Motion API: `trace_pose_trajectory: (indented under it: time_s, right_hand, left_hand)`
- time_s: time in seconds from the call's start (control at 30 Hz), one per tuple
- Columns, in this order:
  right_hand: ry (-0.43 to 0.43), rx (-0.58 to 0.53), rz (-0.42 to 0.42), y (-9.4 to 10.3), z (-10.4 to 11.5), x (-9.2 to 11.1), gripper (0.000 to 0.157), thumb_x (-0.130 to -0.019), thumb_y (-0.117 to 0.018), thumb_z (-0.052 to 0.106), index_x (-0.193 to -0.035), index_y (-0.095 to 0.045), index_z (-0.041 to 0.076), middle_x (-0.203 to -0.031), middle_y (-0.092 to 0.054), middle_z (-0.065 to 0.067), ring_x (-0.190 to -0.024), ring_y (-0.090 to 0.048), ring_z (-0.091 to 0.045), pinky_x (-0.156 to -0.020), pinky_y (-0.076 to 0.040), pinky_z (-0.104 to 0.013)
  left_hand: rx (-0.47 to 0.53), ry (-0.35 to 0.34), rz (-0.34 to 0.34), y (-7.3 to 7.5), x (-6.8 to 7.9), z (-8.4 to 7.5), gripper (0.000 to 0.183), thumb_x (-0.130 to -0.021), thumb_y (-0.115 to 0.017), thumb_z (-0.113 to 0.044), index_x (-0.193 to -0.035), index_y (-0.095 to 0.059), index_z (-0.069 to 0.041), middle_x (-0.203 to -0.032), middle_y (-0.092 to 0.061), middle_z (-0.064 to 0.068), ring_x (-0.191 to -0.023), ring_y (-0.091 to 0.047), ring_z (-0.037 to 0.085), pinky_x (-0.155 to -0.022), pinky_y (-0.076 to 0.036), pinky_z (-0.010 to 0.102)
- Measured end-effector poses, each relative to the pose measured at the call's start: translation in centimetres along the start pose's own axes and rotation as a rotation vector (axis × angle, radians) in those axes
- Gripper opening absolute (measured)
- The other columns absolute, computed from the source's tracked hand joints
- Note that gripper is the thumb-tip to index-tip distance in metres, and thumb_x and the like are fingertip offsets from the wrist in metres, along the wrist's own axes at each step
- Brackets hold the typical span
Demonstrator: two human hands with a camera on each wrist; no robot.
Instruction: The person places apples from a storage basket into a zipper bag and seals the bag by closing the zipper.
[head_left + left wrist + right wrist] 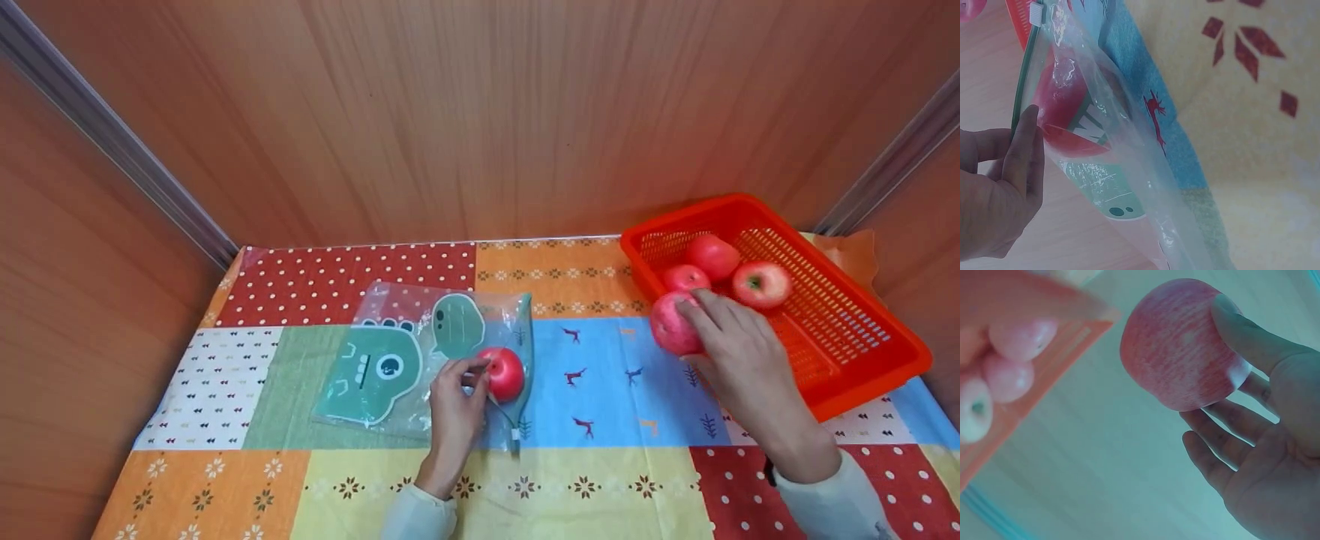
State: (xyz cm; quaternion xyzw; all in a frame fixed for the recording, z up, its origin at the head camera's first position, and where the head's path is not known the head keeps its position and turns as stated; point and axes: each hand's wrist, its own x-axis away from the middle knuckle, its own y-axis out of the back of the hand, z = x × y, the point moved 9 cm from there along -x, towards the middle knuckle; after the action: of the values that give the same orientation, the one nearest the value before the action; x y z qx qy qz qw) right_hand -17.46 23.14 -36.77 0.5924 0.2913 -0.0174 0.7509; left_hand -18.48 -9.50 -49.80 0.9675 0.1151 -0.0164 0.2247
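Note:
A clear slider zip bag (pixel 390 300) printed with a green dinosaur lies on the patchwork cloth, its green zipper edge toward the right. One red apple (pixel 505 375) is inside near that edge; in the left wrist view the same apple (pixel 1064 93) shows through the plastic. My left hand (pixel 457 401) pinches the bag's mouth edge beside this apple. Another apple (pixel 674 324), pink-red and streaked, is held up between the thumb and fingers of my right hand (pixel 739 360), close to the basket's left rim. The right wrist view shows the held apple (pixel 1182 346) against the fingertips.
An orange-red plastic basket (pixel 874 296) stands tilted at the right, with several apples (pixel 761 285) in its far left part. A wood-grain panel (pixel 480 120) rises behind the table, and side panels (pixel 97 285) flank it.

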Motion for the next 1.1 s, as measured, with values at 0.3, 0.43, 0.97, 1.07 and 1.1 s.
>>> trace_pose_trajectory:
  time_s: [0.3, 0.43, 0.97, 1.07, 1.1]
  right_hand:
    - [0.063, -0.035, 0.019, -2.3, 2.8, -0.5, 0.085, -0.065, -0.1, 0.004, -0.141, -0.063, 0.004, -0.143, -0.061, -0.021, -0.127, -0.058, -0.041, -0.1, -0.054, -0.061]
    - [0.09, -0.04, 0.029, -3.7, 4.0, -0.7, 0.084, -0.064, -0.101, 0.006, -0.14, -0.063, 0.004, -0.142, -0.062, -0.021, -0.126, -0.06, -0.041, -0.101, -0.054, -0.059]
    - [0.105, -0.145, 0.096, -7.9, 7.0, -1.5, 0.082, -0.07, -0.098, 0.012, -0.144, -0.063, 0.007, -0.147, -0.061, -0.019, -0.131, -0.059, -0.039, -0.108, -0.051, -0.059]
    - [0.099, -0.186, 0.106, -8.7, 7.4, -1.8, 0.08, -0.071, -0.098, 0.011, -0.144, -0.063, 0.006, -0.147, -0.06, -0.02, -0.131, -0.058, -0.04, -0.109, -0.049, -0.06]
    - [0.099, -0.196, 0.107, -9.0, 7.5, -1.9, 0.08, -0.072, -0.098, 0.011, -0.143, -0.063, 0.005, -0.147, -0.06, -0.02, -0.131, -0.058, -0.041, -0.109, -0.049, -0.06]
  left_hand:
    - [0.005, 0.0, 0.004, -0.1, -0.2, 0.0, 0.023, -0.092, -0.076, 0.006, -0.112, -0.08, -0.006, -0.107, -0.072, 0.007, -0.088, -0.067, 0.018, -0.084, -0.062, 0.034]
    - [-0.006, -0.005, -0.004, -0.1, -0.3, -0.2, 0.024, -0.092, -0.077, 0.005, -0.112, -0.08, -0.006, -0.106, -0.072, 0.006, -0.088, -0.067, 0.018, -0.084, -0.062, 0.034]
    - [0.013, 0.005, 0.016, -0.7, -0.8, -0.6, 0.025, -0.093, -0.077, 0.003, -0.116, -0.08, -0.007, -0.109, -0.073, 0.007, -0.092, -0.067, 0.019, -0.085, -0.062, 0.034]
    - [0.014, 0.01, 0.014, -0.7, -0.9, -0.7, 0.024, -0.093, -0.077, 0.002, -0.115, -0.08, -0.007, -0.109, -0.073, 0.007, -0.091, -0.066, 0.019, -0.085, -0.061, 0.035]
    - [0.012, 0.012, 0.013, -0.7, -0.9, -0.7, 0.024, -0.093, -0.077, 0.001, -0.115, -0.08, -0.007, -0.109, -0.073, 0.007, -0.091, -0.066, 0.019, -0.085, -0.061, 0.035]
